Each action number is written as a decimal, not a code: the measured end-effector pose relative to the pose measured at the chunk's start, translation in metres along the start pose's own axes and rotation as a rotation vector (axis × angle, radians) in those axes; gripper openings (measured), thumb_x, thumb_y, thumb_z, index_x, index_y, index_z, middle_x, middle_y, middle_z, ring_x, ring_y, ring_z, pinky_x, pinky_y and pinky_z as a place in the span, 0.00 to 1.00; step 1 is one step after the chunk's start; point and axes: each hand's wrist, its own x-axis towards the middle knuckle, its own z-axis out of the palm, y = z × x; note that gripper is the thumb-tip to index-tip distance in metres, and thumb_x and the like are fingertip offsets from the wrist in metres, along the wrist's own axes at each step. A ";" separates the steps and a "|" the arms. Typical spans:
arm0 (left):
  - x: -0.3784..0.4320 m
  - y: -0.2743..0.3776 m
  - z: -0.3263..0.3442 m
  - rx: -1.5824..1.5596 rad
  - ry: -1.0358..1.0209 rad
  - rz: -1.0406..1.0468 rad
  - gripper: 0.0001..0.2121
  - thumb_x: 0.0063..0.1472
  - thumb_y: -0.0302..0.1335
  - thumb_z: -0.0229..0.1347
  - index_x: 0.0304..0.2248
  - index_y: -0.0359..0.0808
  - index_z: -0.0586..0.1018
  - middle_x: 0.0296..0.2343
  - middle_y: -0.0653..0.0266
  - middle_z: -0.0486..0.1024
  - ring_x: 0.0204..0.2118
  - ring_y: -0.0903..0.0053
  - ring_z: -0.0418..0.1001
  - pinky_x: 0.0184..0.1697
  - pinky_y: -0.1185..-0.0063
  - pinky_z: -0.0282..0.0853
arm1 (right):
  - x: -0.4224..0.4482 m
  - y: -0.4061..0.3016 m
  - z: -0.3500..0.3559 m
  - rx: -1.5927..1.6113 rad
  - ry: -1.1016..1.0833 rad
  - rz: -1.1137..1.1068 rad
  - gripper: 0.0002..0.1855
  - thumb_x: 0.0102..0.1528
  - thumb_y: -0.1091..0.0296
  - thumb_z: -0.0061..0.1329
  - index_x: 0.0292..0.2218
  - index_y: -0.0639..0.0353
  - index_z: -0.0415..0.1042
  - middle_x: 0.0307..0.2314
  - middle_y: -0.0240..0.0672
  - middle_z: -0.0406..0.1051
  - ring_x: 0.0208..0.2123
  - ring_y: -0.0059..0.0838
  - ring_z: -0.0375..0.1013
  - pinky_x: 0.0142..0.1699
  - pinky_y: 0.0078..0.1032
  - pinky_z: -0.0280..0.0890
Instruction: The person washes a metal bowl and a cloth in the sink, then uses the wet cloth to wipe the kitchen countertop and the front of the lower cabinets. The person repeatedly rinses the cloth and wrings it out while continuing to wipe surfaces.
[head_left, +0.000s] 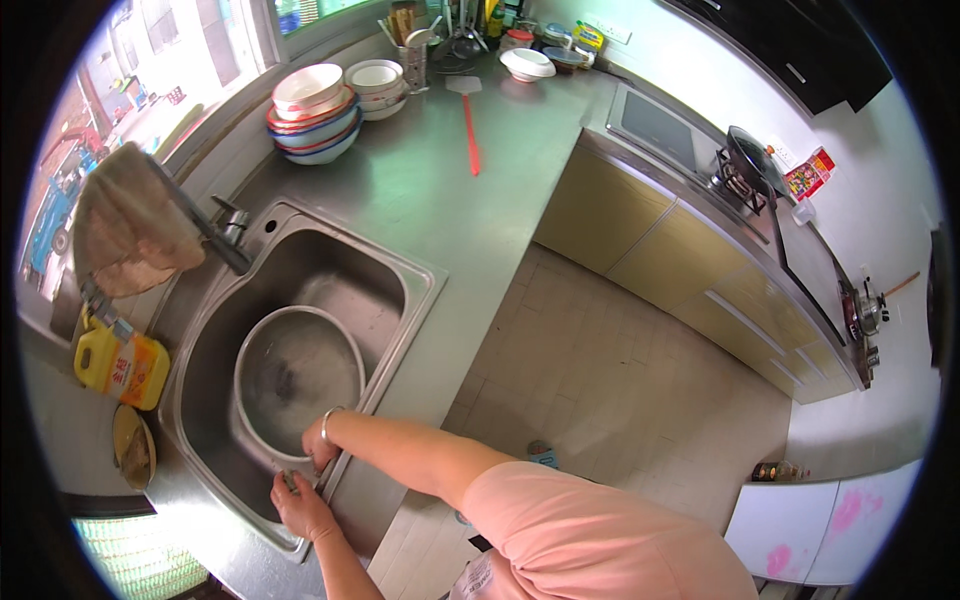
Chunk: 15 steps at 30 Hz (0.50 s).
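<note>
Inside the stainless steel sink a round metal basin holds cloudy water. My right hand, with a bangle at its wrist, is bent down at the basin's near rim. Its fingers are mostly hidden, so its grip is unclear. My left hand is just beside it, over the sink's near end. A small greenish thing shows between its thumb and fingers, too small to identify. The two hands are close together, and the space between them is partly hidden.
A cloth-covered faucet reaches over the sink's left side. A yellow jug and a bowl stand left of it. Stacked bowls and a red-handled fly swatter are on the counter. A wok sits on the stove.
</note>
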 end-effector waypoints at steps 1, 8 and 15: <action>0.001 -0.003 0.002 0.010 0.008 0.009 0.15 0.53 0.36 0.47 0.38 0.37 0.70 0.35 0.59 0.68 0.35 0.62 0.68 0.34 0.70 0.63 | -0.005 -0.001 -0.002 0.058 0.022 -0.037 0.21 0.38 0.54 0.48 0.30 0.62 0.73 0.27 0.40 0.71 0.29 0.33 0.70 0.34 0.30 0.63; 0.008 -0.012 0.007 0.061 -0.010 0.018 0.16 0.55 0.35 0.46 0.38 0.33 0.70 0.36 0.55 0.68 0.39 0.61 0.65 0.41 0.72 0.60 | 0.015 0.006 -0.002 0.103 0.053 -0.085 0.17 0.33 0.63 0.51 0.28 0.62 0.74 0.25 0.38 0.72 0.29 0.32 0.70 0.35 0.29 0.64; 0.016 -0.016 0.015 0.090 -0.003 0.047 0.18 0.56 0.37 0.45 0.40 0.31 0.69 0.37 0.53 0.69 0.39 0.61 0.66 0.41 0.72 0.60 | -0.016 0.001 -0.002 0.084 0.532 0.090 0.11 0.33 0.72 0.50 0.25 0.58 0.74 0.26 0.38 0.72 0.32 0.34 0.71 0.36 0.27 0.66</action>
